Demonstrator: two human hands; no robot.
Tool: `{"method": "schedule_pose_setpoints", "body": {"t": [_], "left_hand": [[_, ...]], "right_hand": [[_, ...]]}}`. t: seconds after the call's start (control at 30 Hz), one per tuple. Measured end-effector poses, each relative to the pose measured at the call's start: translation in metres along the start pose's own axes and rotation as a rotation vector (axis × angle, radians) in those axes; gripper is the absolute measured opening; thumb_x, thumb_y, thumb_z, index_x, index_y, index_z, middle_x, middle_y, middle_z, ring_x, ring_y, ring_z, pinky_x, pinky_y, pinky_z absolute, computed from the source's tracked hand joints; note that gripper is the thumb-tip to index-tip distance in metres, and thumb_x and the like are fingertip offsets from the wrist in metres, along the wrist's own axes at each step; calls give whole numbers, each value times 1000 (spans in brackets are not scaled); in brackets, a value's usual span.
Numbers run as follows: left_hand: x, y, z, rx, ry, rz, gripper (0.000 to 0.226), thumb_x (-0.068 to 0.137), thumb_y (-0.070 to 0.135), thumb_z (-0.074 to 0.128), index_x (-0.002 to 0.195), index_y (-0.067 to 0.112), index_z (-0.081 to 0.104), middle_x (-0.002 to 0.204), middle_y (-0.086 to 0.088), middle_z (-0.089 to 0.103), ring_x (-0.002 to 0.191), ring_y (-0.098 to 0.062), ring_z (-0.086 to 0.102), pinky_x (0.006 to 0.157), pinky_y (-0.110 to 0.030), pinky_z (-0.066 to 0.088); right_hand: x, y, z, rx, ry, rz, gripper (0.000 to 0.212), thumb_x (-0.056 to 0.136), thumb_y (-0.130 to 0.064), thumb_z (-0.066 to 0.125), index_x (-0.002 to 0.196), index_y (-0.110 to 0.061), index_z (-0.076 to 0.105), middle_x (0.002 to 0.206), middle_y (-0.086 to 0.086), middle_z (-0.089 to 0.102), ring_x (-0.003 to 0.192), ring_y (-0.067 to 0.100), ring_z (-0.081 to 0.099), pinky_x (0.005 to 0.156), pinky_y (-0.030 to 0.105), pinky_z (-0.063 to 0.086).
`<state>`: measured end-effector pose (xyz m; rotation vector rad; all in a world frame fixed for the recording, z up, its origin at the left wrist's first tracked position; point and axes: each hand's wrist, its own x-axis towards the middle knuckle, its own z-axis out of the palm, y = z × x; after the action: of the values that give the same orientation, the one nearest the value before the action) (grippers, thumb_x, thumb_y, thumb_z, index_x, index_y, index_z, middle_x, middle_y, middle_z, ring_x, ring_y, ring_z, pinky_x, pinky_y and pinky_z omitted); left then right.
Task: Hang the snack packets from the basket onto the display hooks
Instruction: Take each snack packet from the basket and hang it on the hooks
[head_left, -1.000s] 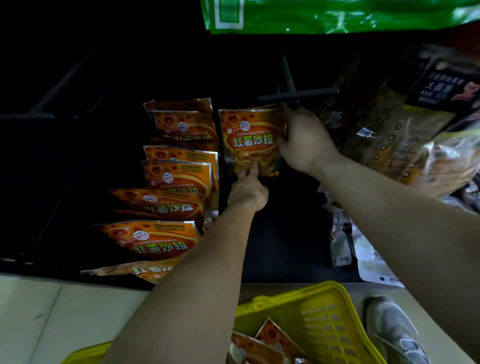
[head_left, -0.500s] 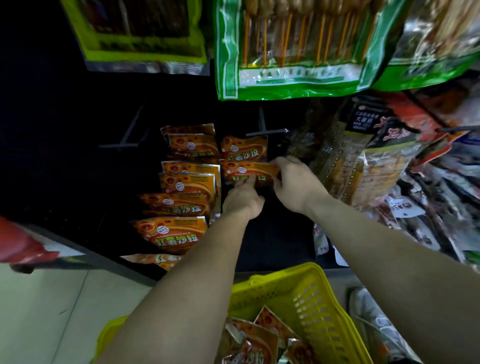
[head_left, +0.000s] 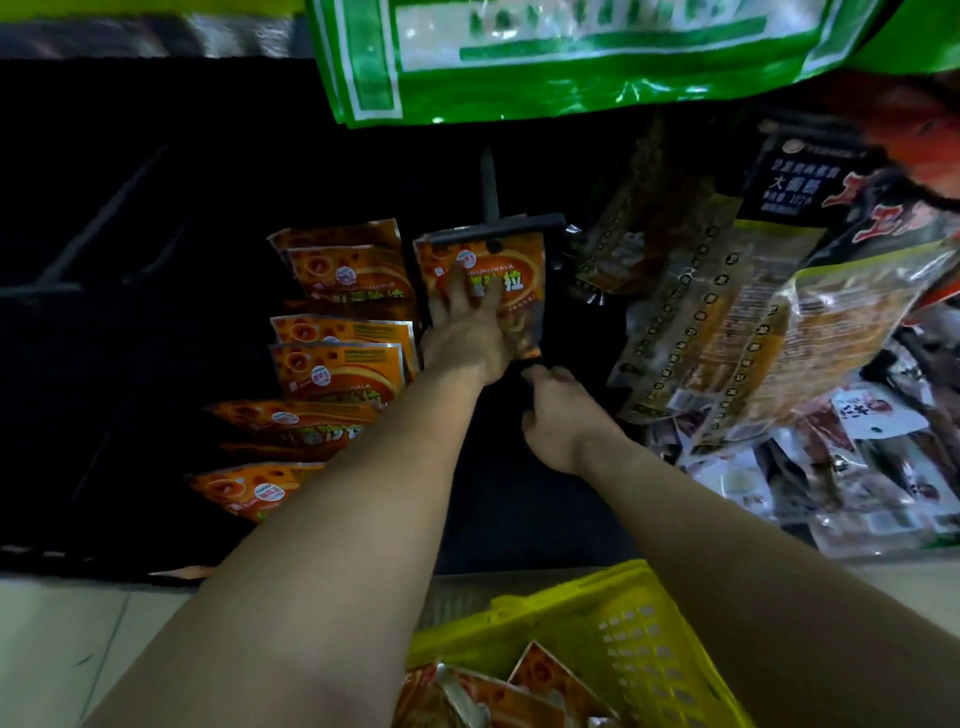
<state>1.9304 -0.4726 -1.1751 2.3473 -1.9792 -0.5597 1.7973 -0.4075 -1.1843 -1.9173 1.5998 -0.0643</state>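
Left hand: the left hand lies flat on the front of the orange packet, fingers straight and spread, pressing it rather than gripping it.
Right hand: the right hand hangs just below that packet's lower edge, fingers loosely curled; I can see nothing in it, and it looks clear of the packet.
Packet in hand: it hangs upright with its top edge under the black crossbar of the display hook, so it looks threaded on. Whether it sits fully back on the prong I cannot tell.
Already hung: a column of matching orange packets runs down the dark panel just left of it, several deep.
Left to do: the yellow basket on the floor near the person holds more orange packets. How many is hidden by the arms.
Progress: well under way, I'd say, with this packet nearly settled and the basket not yet emptied.
Room to spare: dim bare hooks show far left.
Neighbours: a big green bag hangs above, and other snack bags crowd the right side.
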Motion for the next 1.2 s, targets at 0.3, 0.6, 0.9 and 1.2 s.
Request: {"method": "schedule_pose_setpoints", "body": {"t": [0.3, 0.6, 0.9, 1.2], "left_hand": [[22, -4, -9, 80, -147, 17, 93, 90, 37, 68, 157, 38, 3, 166, 2, -13, 151, -38, 6, 119, -51, 22], [5, -3, -1, 6, -64, 7, 88, 92, 20, 64, 157, 41, 8, 166, 3, -11, 151, -34, 7, 119, -51, 24], [-43, -4, -17, -55, 12, 106, 75, 93, 29, 62, 156, 32, 22, 163, -3, 20, 144, -33, 29, 116, -41, 31], [-88, -10, -38, 30, -82, 140, 77, 95, 33, 59, 158, 32, 14, 166, 3, 10, 147, -31, 24, 118, -41, 27]], "right_hand": [[4, 17, 20, 1, -40, 15, 53, 93, -20, 53, 143, -14, 35, 141, 13, 36, 129, 36, 43, 105, 43, 41], [-10, 15, 18, -24, -47, -2, 55, 93, -20, 53, 144, -13, 34, 138, 13, 37, 126, 36, 45, 102, 42, 43], [-45, -8, 1, -50, -43, -9, 56, 91, -19, 54, 144, -12, 35, 139, 15, 38, 126, 38, 45, 103, 43, 42], [-96, -12, -13, -77, -46, -27, 62, 94, -24, 52, 150, -13, 29, 144, 14, 35, 129, 39, 42, 102, 43, 42]]}}
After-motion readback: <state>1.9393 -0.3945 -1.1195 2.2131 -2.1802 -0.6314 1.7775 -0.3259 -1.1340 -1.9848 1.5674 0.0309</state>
